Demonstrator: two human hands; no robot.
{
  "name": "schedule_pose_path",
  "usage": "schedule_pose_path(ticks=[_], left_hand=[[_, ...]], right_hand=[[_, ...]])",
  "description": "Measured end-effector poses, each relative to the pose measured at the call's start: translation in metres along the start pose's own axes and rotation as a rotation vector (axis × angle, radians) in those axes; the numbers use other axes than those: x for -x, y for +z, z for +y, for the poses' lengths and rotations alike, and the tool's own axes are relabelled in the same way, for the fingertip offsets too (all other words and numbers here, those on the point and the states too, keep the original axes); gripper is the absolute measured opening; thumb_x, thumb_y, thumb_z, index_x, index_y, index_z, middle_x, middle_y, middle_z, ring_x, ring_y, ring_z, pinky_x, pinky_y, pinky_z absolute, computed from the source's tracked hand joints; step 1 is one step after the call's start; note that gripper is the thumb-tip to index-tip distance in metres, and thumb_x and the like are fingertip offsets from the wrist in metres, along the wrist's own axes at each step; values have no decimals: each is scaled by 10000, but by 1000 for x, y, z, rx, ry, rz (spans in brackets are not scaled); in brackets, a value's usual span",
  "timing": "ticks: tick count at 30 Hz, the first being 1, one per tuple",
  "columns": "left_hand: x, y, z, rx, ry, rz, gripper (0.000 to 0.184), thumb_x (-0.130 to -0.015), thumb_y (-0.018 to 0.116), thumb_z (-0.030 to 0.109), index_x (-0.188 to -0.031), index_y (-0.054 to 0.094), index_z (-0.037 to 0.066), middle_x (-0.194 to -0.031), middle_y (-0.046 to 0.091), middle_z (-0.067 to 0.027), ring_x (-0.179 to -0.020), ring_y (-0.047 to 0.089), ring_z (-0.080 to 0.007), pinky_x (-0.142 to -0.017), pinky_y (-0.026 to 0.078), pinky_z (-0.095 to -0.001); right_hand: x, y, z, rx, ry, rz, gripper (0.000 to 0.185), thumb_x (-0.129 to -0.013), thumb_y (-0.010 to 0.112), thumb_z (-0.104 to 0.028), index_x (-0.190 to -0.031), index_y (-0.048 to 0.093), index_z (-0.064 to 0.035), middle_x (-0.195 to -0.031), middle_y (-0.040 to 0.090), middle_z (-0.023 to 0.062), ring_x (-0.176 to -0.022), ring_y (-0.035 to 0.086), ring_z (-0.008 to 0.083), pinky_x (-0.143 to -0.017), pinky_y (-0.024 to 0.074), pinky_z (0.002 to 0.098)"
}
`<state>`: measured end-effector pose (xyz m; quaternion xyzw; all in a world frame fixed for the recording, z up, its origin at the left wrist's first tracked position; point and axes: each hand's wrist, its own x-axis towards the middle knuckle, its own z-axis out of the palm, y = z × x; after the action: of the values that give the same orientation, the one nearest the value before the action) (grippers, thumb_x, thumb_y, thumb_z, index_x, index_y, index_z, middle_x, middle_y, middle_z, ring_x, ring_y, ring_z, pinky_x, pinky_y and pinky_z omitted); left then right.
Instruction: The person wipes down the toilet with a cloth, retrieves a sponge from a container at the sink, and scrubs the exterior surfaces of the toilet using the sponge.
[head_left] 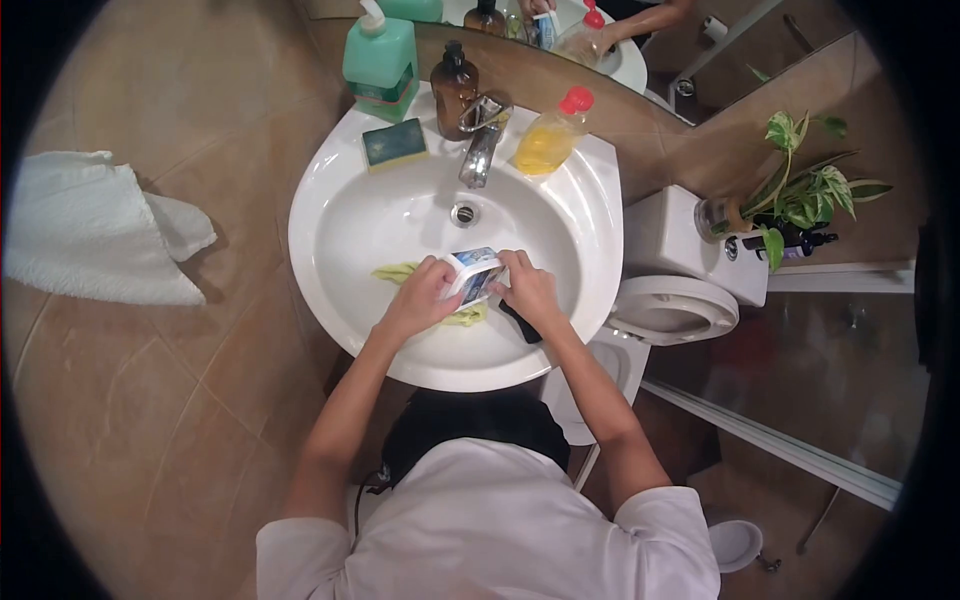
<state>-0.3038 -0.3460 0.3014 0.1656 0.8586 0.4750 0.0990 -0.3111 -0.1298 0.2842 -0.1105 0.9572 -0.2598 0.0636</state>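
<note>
Over the front part of the white sink (335, 330), both hands grip a white container with a blue printed label (474, 276). My left hand (425, 298) is closed on its left side, fingers on the white edge. On the opposite side, my right hand (528, 288) pinches it near the top. A yellow-green cloth (397, 272) lies in the basin, partly hidden under my left hand and the container. Beside my right wrist is a dark flat object (519, 322), mostly covered, whose kind I cannot make out.
Behind the basin stand a green pump bottle (382, 65), a brown bottle (455, 92), the chrome faucet (482, 150) and a red-capped bottle of yellow liquid (552, 138). A sponge (395, 145) sits on the left rim. A toilet (676, 308) and plant (800, 190) are right; a white towel (95, 230) hangs left.
</note>
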Motion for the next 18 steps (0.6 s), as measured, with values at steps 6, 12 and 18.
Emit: schedule_pose_path(ticks=[6,12,18], left_hand=[[-23,6,-26,419,-363,70,519,-779,699,301,-1185,508,40,-1049,537,-104,-844,553,-171,-741,466,-289],[-43,19,-42,588,-358,-191,511,-878,567,319,-1263,454,4,-1063,600,-136,-939,560,-151,-818,446,-273],[-50,31,-42,487,-363,-83,512,-876,560,332,-1249,461,-4,-1083,588,-157,-961,557,-191,-833,434,-292]], right_hand=[[-1,8,0,-50,85,54,520,-678,728,-308,-1095,493,-106,-999,555,87,-758,613,319,-629,487,423],[-8,-11,-24,-207,361,-183,789,-667,667,-462,-1299,406,-67,-978,630,184,-872,622,350,-747,492,413],[3,-4,-47,-291,462,-295,840,-709,596,-482,-1321,319,23,-862,642,219,-839,624,374,-737,488,428]])
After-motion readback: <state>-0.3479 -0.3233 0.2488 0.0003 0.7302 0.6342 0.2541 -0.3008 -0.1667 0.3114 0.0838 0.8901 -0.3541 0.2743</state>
